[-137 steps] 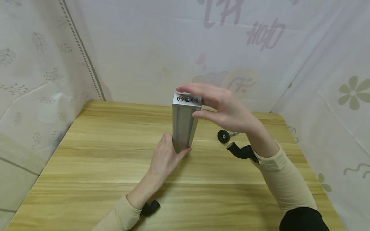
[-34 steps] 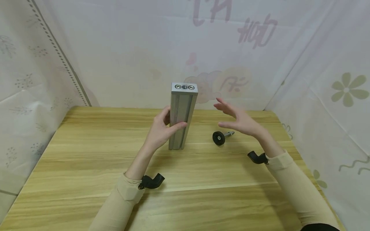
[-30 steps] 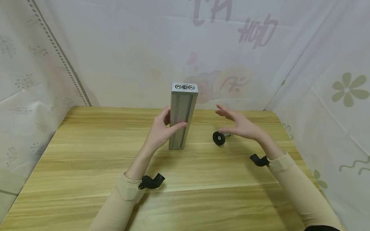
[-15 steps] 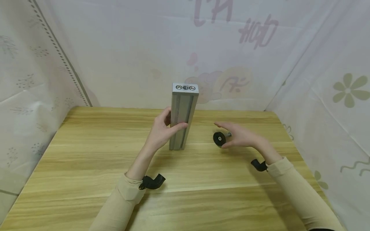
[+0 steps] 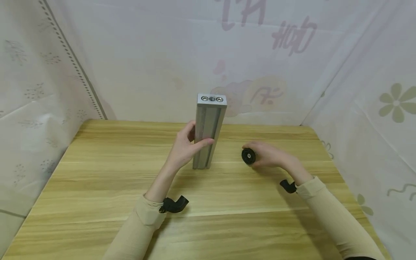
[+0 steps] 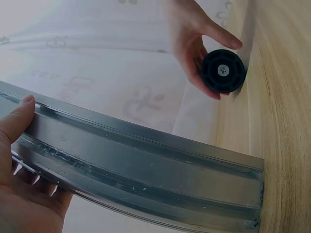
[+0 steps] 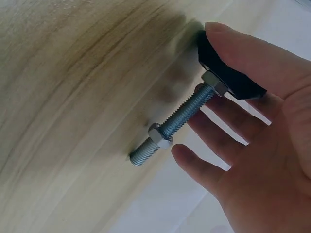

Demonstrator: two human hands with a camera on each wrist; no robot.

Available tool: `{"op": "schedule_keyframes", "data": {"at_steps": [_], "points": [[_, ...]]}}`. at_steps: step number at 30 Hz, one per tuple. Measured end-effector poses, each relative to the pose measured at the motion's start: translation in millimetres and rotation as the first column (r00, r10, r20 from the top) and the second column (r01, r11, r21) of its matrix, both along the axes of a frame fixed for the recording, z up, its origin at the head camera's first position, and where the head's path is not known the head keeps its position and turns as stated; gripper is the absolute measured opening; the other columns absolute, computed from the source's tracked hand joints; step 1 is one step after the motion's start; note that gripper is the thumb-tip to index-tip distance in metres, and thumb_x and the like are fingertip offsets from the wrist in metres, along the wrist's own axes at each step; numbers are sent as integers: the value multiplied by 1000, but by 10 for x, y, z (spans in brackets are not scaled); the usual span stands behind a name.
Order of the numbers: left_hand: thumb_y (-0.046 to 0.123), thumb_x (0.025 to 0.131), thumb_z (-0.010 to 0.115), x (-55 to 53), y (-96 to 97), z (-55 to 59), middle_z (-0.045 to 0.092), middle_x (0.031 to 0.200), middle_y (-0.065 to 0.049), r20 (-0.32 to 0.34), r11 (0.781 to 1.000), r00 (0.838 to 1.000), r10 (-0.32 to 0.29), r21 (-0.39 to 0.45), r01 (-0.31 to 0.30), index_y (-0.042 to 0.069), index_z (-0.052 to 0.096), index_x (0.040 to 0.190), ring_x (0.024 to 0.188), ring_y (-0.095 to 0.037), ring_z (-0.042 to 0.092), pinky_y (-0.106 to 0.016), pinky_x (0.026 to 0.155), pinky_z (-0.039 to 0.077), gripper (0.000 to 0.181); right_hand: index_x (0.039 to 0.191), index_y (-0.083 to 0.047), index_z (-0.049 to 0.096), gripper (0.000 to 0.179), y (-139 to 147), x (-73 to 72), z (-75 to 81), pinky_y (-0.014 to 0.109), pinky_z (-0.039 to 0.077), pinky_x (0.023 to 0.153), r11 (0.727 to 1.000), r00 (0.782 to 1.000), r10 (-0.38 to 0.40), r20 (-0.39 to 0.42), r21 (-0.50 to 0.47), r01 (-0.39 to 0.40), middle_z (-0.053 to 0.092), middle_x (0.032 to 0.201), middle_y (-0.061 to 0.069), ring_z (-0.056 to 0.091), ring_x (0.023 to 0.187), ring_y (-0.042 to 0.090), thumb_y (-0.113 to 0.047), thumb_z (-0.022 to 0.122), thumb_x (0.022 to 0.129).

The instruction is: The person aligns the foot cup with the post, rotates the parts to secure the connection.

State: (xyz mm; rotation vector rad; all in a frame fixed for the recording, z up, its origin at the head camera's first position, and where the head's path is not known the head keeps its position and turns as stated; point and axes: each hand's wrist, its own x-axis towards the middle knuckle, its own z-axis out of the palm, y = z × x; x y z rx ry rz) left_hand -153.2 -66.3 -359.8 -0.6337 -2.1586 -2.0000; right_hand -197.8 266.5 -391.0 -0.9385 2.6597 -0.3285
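Observation:
An aluminium profile (image 5: 204,124) stands upright on the wooden table. My left hand (image 5: 185,150) grips it around the middle, thumb across the near face. Its top end plate (image 5: 208,103) has two screws with a hole between them. To the right, my right hand (image 5: 271,155) holds a levelling foot (image 5: 248,156) by its round black base, thumb and fingers on opposite edges. In the right wrist view, the threaded stud (image 7: 187,114) points away from the base and carries a loose-standing nut (image 7: 160,136) partway along. The stud's tip is close to the tabletop; whether it touches, I cannot tell.
The wooden table (image 5: 107,187) extends around both arms. Patterned pale curtains (image 5: 146,72) hang behind it and along both sides. A black curved wrist mount (image 5: 175,204) sticks out from the left sleeve, and another mount (image 5: 287,186) from the right.
My right hand has left the top of the profile, come down to the levelling foot and closed on its base. My left hand shifted higher on the profile earlier, then stayed there.

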Motion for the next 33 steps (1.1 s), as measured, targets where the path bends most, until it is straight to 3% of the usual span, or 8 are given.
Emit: {"op": "schedule_keyframes", "data": {"at_steps": [11,19,25,29,33], "points": [[6,85,81,-15,5,9,67,126,-17,13,1000,1000,-8,2,8,5,59,134,108,-22,66,-32,90,56,53,141,-3,55,69,10,2,-11,53,49,107,1000,1000,6,-13,-8,-6,63,140,16,61,128,36,-12,85,79],[5,85,81,-3,15,5,67,123,-16,9,1000,1000,-1,-5,1,5,60,133,104,-20,66,-28,86,55,53,144,-4,54,72,70,37,20,55,47,109,1000,999,-9,-43,-27,8,61,143,18,59,132,38,-15,85,80],[6,85,81,6,11,6,68,122,-17,8,1000,1000,4,-8,-4,5,60,132,104,-20,66,-29,86,56,52,144,-1,54,74,103,54,234,55,49,105,995,990,-28,-136,-95,15,64,140,20,63,126,39,-15,87,79],[7,86,81,4,5,-2,68,122,-17,11,1000,1000,5,-14,-5,5,59,132,104,-20,66,-30,86,56,51,145,-4,53,75,104,75,464,55,53,98,992,977,-67,-202,-120,43,65,138,18,67,119,36,-19,87,80],[6,86,80,-2,-1,-10,67,123,-17,7,1000,1000,5,-15,-5,4,59,133,104,-19,66,-30,86,55,51,149,-8,48,77,80,100,709,55,52,99,987,972,-100,-212,-147,70,62,142,16,66,121,36,-23,85,83]]}}
